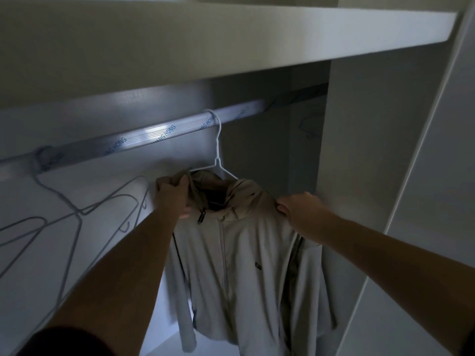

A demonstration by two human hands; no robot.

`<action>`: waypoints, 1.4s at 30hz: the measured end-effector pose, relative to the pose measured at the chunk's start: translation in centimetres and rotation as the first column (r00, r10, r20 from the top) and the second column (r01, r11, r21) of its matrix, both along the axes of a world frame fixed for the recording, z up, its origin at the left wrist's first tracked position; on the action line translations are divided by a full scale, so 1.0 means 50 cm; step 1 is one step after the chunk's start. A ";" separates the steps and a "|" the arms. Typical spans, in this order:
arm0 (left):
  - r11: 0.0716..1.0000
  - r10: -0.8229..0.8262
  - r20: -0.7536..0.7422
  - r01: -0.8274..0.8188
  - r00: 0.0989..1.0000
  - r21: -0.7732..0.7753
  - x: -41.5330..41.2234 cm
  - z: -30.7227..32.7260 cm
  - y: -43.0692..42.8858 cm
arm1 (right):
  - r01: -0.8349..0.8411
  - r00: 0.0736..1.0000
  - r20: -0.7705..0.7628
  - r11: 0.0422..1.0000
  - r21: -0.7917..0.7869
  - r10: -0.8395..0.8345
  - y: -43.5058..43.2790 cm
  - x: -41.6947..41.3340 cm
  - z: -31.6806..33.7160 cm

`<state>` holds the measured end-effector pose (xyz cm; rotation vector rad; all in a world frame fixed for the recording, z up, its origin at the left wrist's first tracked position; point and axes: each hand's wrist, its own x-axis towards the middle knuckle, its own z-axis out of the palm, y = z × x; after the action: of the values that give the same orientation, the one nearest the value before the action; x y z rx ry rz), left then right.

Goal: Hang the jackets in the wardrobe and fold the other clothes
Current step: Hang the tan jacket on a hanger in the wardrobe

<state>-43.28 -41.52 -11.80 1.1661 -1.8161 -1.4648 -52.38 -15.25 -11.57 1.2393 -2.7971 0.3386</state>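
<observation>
I am looking into a white wooden wardrobe (pixel 359 150). Inside it, a pale beige zip-up jacket with a hood (pixel 244 253) is hanging on a thin white wire hanger (pixel 218 150). The hanger's hook is sitting over a shiny silver metal rail with blue letters on it (pixel 159 134). The jacket is hanging near the middle of the rail, with its front facing me and its zip closed. A small black zip pull (pixel 201 217) is dangling at the neck, and a small dark patch (pixel 257 265) is showing on the chest.

My left hand (pixel 172 194) is gripping the hood cloth at the left side of the neck, with its fingers curled round it. My right hand (pixel 298 209) is pinching the cloth at the jacket's other shoulder. Both arms are reaching up and forward.

To the left, a bunch of bare grey wire hangers (pixel 77 214) is hanging from the same rail, leaning at a slant and well apart from the jacket. Far back on the right, another thin hanger (pixel 308 127) is showing faintly in the dark; I cannot tell its colour.

A thick white shelf (pixel 231 34) is running across above the rail. A tall white panel (pixel 437 176) is standing at the right edge. The inside is looking dim, with light shining off the rail and the back wall.
</observation>
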 end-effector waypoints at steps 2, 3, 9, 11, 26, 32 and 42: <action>0.987 -0.049 -0.078 0.061 0.996 0.150 -0.019 0.003 0.002 | -0.002 1.000 -0.002 1.000 0.003 0.002 0.002 -0.006 0.003; 0.984 -0.066 -0.111 0.083 0.992 0.158 -0.029 0.005 0.005 | -0.007 1.000 -0.005 1.000 0.008 0.007 0.002 -0.008 0.005; 0.701 -0.176 -0.045 0.093 0.983 -0.707 -0.015 -0.018 0.060 | 0.001 0.998 0.057 1.000 0.014 -0.002 -0.007 -0.008 0.010; 0.713 -0.149 -0.024 0.090 0.989 -0.695 0.000 -0.032 0.059 | -0.005 0.998 0.067 1.000 0.006 0.005 -0.005 -0.009 0.011; 0.886 0.192 0.336 -0.016 0.922 -0.463 0.039 -0.043 -0.092 | -0.081 0.997 0.008 0.997 0.015 0.080 0.025 -0.018 0.022; 0.907 0.131 0.474 0.088 0.871 -0.411 0.043 -0.021 -0.109 | -0.091 0.996 0.005 0.996 -0.002 0.091 0.039 -0.018 0.025; 0.984 0.177 0.164 -0.180 0.970 0.000 0.104 -0.049 -0.106 | -0.092 0.996 -0.005 0.994 0.052 0.093 0.036 -0.010 0.036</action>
<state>-38.07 -46.84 -14.27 1.4549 -1.7551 -1.3158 -52.88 -13.45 -9.79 1.3817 -2.7654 0.2674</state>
